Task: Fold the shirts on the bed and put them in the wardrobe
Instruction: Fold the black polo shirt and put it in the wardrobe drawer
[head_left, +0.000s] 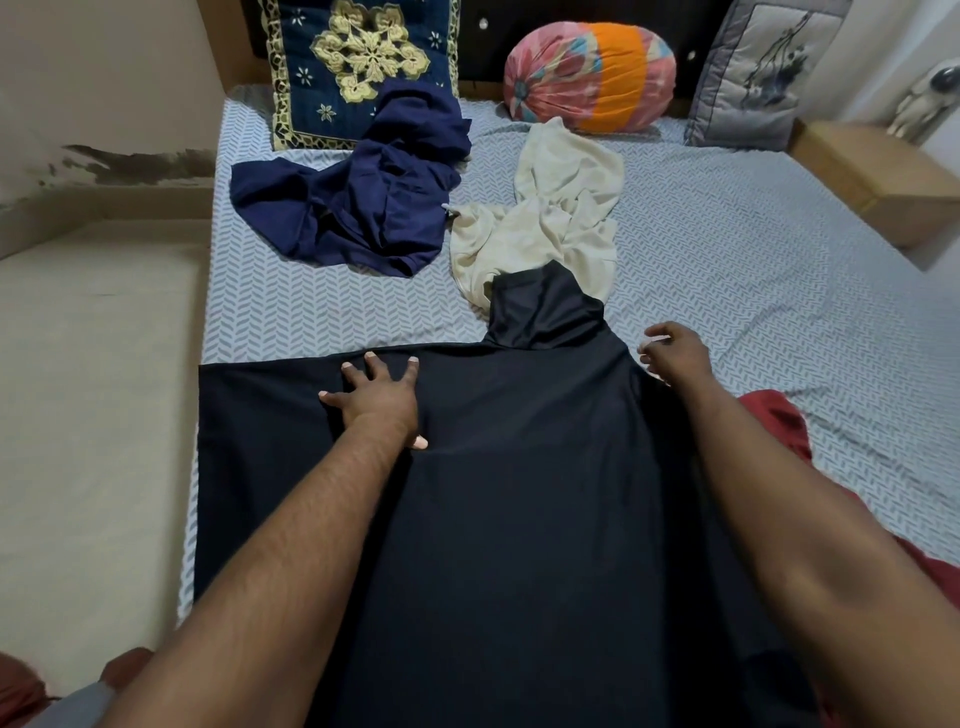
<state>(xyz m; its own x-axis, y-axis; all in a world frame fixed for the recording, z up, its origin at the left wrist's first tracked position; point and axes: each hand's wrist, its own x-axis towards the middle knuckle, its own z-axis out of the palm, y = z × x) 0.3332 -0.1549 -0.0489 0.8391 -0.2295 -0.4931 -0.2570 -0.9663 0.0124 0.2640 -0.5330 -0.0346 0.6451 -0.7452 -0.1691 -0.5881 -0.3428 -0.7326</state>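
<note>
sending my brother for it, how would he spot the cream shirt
On the bed, look just in front of the round pink and orange cushion. The cream shirt lies crumpled there, the only pale one, beside a navy shirt and partly under a black shirt.

Left hand (376, 402): spread flat, palm down on the black shirt (519, 493).
Right hand (675, 353): fingers loosely curled at that shirt's right edge; I cannot tell whether it grips.
Navy shirt (363, 208): crumpled, well beyond my left hand.
Cream shirt (550, 208): crumpled, beyond both hands, its near end under the black sleeve.
Red cloth (774, 415): beside my right forearm.
</note>
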